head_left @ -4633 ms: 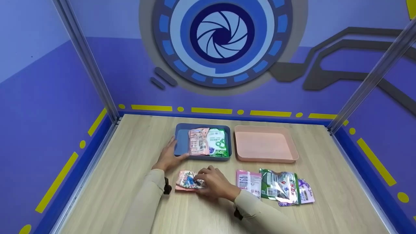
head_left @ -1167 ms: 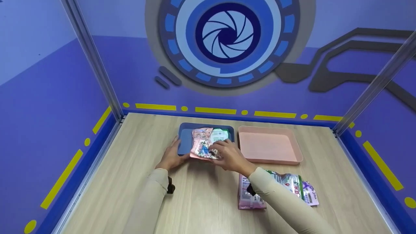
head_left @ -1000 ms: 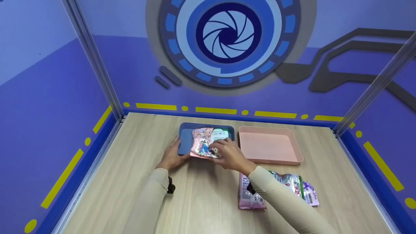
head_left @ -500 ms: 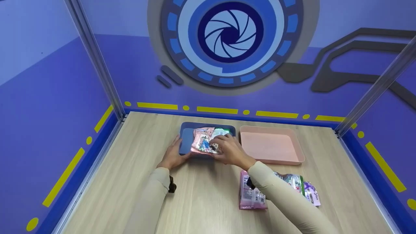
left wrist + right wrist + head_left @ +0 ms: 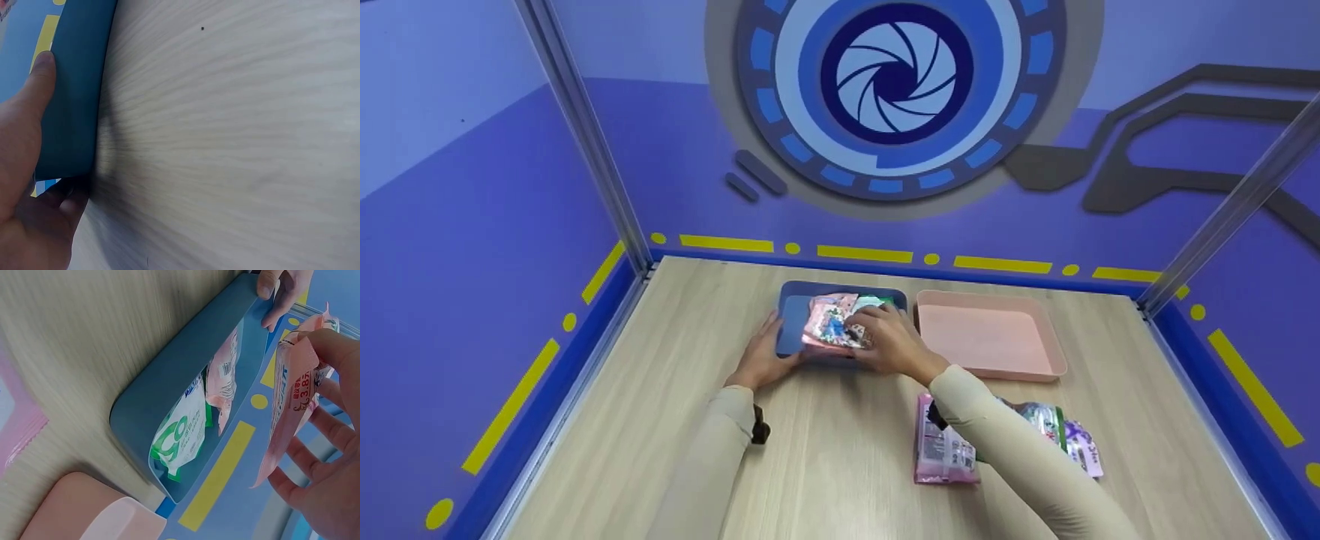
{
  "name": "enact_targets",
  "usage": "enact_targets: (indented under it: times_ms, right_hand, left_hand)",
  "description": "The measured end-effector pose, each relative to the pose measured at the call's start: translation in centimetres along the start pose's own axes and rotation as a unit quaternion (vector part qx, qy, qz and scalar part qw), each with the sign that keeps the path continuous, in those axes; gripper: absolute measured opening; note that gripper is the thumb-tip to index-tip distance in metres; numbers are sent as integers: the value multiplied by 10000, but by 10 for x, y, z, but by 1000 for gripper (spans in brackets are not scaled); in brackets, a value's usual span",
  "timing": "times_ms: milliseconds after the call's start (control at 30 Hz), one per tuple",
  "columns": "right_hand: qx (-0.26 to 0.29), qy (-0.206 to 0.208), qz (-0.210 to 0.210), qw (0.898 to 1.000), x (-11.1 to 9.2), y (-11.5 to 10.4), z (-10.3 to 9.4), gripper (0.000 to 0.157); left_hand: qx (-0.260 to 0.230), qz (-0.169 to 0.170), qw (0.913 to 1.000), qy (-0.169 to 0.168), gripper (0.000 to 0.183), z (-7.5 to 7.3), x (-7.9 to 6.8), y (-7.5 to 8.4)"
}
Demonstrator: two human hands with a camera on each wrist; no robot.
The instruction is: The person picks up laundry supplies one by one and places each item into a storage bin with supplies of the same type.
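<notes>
My right hand (image 5: pixel 891 342) pinches a pink snack packet with a colourful printed front (image 5: pixel 831 330), held above the blue tray (image 5: pixel 793 322). In the right wrist view, that packet (image 5: pixel 292 388) is clear of the tray, its thumb side toward the camera. Inside the tray lie another pink packet (image 5: pixel 222 379) and a white-and-green packet (image 5: pixel 185 427); from the head they are partly covered by the held packet and hand. My left hand (image 5: pixel 763 361) grips the tray's near left corner, thumb (image 5: pixel 42 81) against the near wall and fingers round the side.
A pink tray (image 5: pixel 994 373) stands right of the blue one with nothing in it. Nearer, partly under my right forearm, lie a pink-purple packet (image 5: pixel 945 454), a green-and-silver packet (image 5: pixel 1042 421) and a purple packet (image 5: pixel 1084 450). Walls enclose the wooden table (image 5: pixel 825 457).
My right hand has lifted the printed pink packet off the table and carried it over the blue tray, lately shifting slightly farther away. My left hand keeps its place at the tray's corner.
</notes>
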State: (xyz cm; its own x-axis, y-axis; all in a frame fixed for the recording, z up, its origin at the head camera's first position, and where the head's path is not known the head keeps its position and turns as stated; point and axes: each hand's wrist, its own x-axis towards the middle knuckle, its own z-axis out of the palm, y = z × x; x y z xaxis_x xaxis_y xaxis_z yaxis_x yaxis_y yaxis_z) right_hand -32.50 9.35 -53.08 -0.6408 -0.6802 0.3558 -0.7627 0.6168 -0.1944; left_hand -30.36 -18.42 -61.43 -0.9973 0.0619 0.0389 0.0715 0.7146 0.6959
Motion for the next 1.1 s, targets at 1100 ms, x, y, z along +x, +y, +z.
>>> enact_targets:
  times_ms: [1100]
  right_hand:
    - [-104,-555,622,9965,36,9,15,48]
  left_hand:
    - [-222,-328,9992,-104,102,-1,-1,4]
